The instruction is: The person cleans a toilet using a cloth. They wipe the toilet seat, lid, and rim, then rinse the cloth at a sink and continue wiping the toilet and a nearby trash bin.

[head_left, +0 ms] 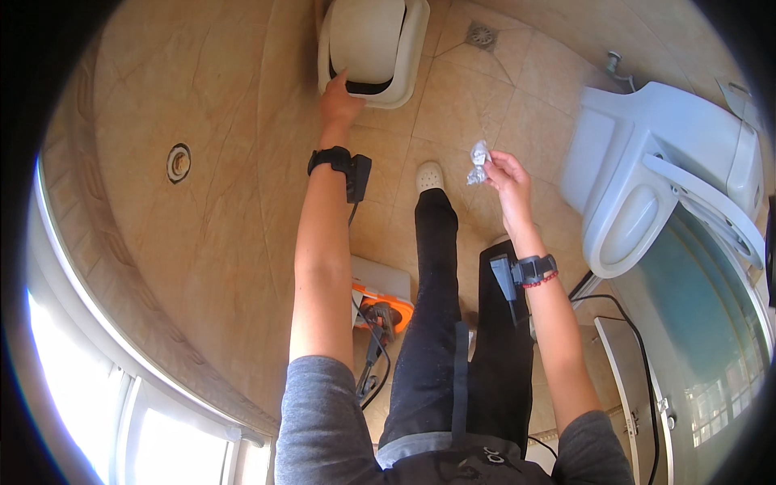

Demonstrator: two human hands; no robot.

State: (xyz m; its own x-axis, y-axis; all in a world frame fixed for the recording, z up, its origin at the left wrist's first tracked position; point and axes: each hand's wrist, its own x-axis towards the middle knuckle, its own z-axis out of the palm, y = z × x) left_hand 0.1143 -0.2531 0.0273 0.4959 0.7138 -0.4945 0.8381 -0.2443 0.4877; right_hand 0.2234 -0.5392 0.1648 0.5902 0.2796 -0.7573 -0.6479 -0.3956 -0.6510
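Note:
A cream swing-lid trash bin (pixel 368 40) stands at the far side, left of the middle, its lid tilted so a dark gap shows along the near edge. My left hand (pixel 341 105) reaches to that edge with a finger stretched out onto the lid, and it grips nothing. Between the thumb and fingers of my right hand (pixel 509 179) is a small crumpled piece of whitish, shiny wrapper (pixel 478 163). It hangs above the tiled floor, apart from the bin and to its right.
At the right stands a white toilet (pixel 638 178) with its seat up. A floor drain (pixel 481 35) lies at the back. Near my left leg sits an orange open container (pixel 394 311) with tools and cables. A black cable (pixel 638 347) runs down at the right, beside a cabinet door (pixel 630 388).

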